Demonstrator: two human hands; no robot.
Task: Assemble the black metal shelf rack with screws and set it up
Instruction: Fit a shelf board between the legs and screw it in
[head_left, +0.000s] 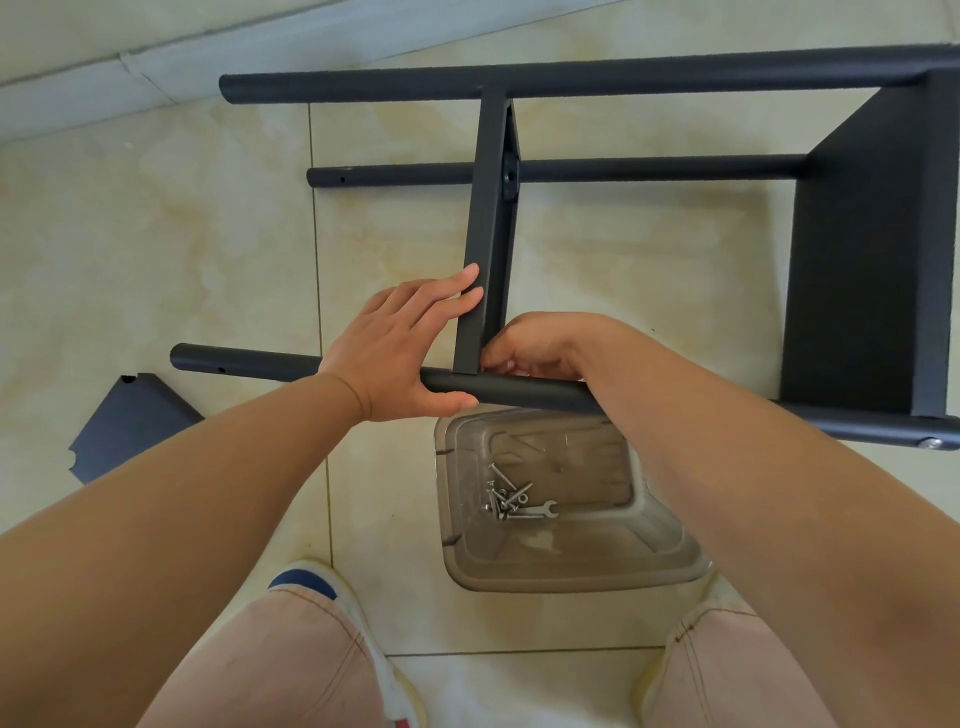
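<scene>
Both hands are placed on the black shelf rack (862, 249), which lies on its side on the tiled floor (156, 249). By the left hand (400, 353) the nearest pole (519, 391) is gripped, thumb curled under it, while the straight fingers are pressed flat against the middle shelf panel (485, 234) that is seen edge-on. The right hand (540, 348) is curled at the joint where that panel meets the nearest pole; its fingertips are bunched together there, but whether something small is pinched between them cannot be told.

Nearest to the viewer, two knees in pale trousers and a white shoe (363, 623) with a blue patch are seen. Just below the nearest pole, between the knees, a clear plastic tub (561, 566) is set on the floor, and inside it a small heap of screws (501, 496) and a small flat wrench (540, 512) are kept. To the left, under the left forearm, a loose dark panel (130, 431) is laid flat on the floor.

Farther off, a middle pole (623, 169) and a far pole (571, 78) are joined to a shelf panel at the right, and a pale baseboard (156, 67) is seen beyond.
</scene>
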